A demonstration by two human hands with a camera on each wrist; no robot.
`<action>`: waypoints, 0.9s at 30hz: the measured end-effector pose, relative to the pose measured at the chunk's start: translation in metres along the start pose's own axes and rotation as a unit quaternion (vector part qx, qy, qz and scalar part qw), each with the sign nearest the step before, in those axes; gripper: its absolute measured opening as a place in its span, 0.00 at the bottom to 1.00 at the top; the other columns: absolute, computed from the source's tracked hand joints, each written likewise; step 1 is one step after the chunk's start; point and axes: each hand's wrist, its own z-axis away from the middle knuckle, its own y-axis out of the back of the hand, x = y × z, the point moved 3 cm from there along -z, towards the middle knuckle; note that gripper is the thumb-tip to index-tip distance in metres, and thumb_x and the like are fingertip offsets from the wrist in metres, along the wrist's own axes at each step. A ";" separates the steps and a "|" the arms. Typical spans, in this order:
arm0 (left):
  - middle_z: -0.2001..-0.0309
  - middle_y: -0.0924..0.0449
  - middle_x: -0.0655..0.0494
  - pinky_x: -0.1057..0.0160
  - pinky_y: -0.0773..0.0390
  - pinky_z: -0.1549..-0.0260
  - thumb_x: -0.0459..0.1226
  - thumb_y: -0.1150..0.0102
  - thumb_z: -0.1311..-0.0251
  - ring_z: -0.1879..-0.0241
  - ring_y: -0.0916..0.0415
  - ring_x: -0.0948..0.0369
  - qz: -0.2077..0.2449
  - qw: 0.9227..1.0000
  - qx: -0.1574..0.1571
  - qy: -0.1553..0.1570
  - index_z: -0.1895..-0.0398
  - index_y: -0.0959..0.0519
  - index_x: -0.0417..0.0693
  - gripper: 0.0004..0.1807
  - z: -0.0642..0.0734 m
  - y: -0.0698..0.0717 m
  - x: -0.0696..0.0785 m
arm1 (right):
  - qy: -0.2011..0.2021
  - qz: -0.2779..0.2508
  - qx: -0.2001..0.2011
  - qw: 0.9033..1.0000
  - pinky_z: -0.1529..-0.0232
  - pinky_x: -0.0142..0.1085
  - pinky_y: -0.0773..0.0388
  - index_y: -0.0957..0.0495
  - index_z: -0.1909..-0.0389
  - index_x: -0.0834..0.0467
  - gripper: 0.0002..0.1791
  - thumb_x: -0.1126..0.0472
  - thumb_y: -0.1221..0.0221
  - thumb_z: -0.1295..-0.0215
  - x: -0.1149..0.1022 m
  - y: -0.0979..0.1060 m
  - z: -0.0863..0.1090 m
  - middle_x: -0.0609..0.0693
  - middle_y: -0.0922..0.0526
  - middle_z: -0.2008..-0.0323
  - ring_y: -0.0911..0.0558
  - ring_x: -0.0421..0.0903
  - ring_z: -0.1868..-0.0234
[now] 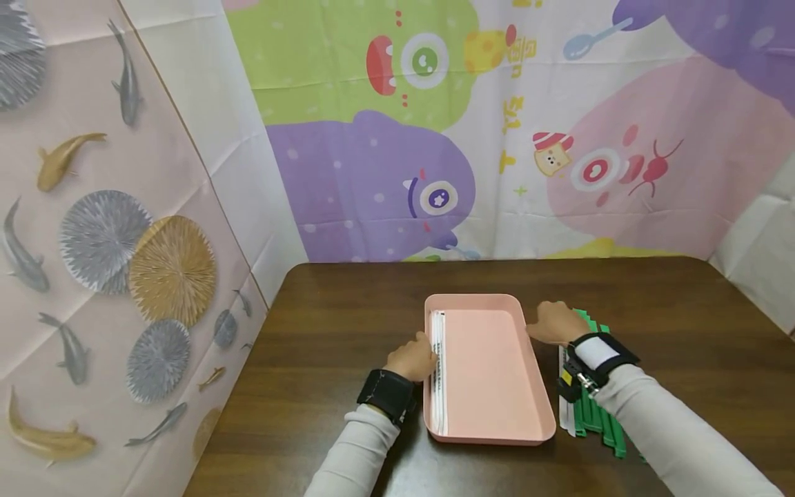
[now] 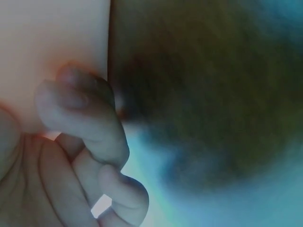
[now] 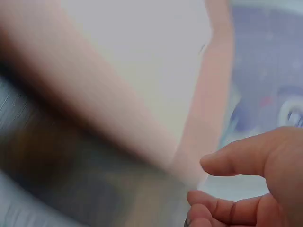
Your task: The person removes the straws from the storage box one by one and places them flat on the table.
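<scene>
- L hand [image 2: 90, 142] lower L, fingers bent, tips on pale pink tray [image 2: 52, 33]
- tray fills upper L; R edge straight, approx. vert.
- hand cut off at L & bottom edges
- small bright gap btwn lower fingers
- brown tabletop [image 2: 213, 85] to R, v. blurry
- bluish blur [image 2: 227, 203] lower R, can't ID

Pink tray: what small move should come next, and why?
Perhaps the right hand should reach for the white piece beside the green strips: its thumb and fingers stand apart, empty, while white strips line the left side of the pink tray, held by the left hand.
</scene>
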 end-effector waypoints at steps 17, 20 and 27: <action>0.65 0.20 0.39 0.45 0.22 0.64 0.39 0.51 0.30 0.66 0.19 0.45 -0.019 1.000 0.003 0.011 0.53 0.33 0.34 0.14 -0.001 -0.003 0.000 | 0.031 -0.080 -0.069 0.994 0.80 0.33 0.37 0.25 0.70 0.64 0.08 0.62 0.42 0.41 -0.116 -0.086 -0.021 0.51 0.30 0.81 0.29 0.46 0.80; 0.64 0.19 0.39 0.45 0.22 0.64 0.39 0.50 0.30 0.65 0.19 0.45 -0.019 1.000 0.003 0.013 0.53 0.32 0.34 0.14 -0.001 -0.003 0.001 | 0.027 -0.080 -0.070 0.994 0.80 0.33 0.36 0.24 0.70 0.65 0.08 0.62 0.42 0.42 -0.118 -0.085 -0.019 0.51 0.29 0.80 0.29 0.46 0.80; 0.63 0.19 0.39 0.45 0.22 0.64 0.40 0.51 0.29 0.64 0.18 0.45 -0.020 1.000 -0.003 0.011 0.51 0.33 0.34 0.16 -0.002 -0.001 0.002 | 0.005 -0.045 -0.063 0.997 0.74 0.39 0.31 0.20 0.65 0.66 0.11 0.62 0.39 0.44 -0.124 -0.084 -0.021 0.54 0.23 0.75 0.25 0.50 0.75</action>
